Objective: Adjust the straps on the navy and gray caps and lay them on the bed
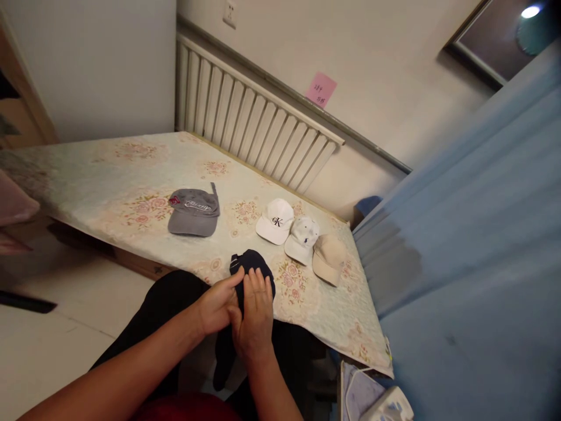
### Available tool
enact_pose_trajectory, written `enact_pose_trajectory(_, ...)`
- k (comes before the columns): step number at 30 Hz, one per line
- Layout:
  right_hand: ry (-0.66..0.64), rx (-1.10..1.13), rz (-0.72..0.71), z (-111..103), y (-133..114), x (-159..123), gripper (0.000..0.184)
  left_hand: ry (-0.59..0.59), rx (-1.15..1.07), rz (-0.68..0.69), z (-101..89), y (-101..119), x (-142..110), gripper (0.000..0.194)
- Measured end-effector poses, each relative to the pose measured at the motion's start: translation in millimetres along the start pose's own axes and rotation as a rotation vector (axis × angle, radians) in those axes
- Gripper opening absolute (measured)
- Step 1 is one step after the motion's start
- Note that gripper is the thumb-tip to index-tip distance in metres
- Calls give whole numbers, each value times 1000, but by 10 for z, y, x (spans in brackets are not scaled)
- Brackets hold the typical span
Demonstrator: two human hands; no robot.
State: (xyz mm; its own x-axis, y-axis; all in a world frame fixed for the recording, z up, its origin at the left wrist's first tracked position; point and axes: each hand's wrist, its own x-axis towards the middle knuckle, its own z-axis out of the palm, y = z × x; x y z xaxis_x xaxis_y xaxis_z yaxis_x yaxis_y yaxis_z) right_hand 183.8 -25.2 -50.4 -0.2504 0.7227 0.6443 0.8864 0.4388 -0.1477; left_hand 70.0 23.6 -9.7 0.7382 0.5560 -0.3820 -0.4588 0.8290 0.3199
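A dark navy baseball cap is between my hands at the near edge of the cloth-covered table. My left hand grips its left side, thumb on top and the other fingers hidden under the cap. Across the top lies my right hand, fingers extended and pressed together against the fabric, its thumb toward my left palm. A grey cap with white lettering rests to the left. On the right, a white CK cap, a white cap with a small dark logo and a beige cap form a row.
A white radiator runs along the wall behind the table. Blue curtains hang at the right. Below the table's right corner sits a white appliance with a cord. My dark-clothed legs are at the table's front edge.
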Motion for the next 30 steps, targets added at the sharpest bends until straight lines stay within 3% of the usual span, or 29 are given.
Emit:
enact_pose_trajectory(7, 19, 22, 116, 2, 251, -36, 53, 31, 42, 186, -111, -55, 72, 52)
enact_pose_trajectory(12, 69, 23, 155, -43, 247, -53, 51, -4, 55, 170, -136, -65, 82, 51)
enact_pose_trajectory(20, 20, -12, 1, -40, -52, 3, 52, 33, -25, 2, -36, -54, 33, 49)
enact_pose_trajectory(25, 34, -29, 39, 14, 119, -39, 47, 27, -14, 113, -65, -82, 51, 57)
enact_pose_trajectory(30, 65, -11, 144, 25, 313, -114, 45, -103, -3, 134, -98, -105, 65, 54)
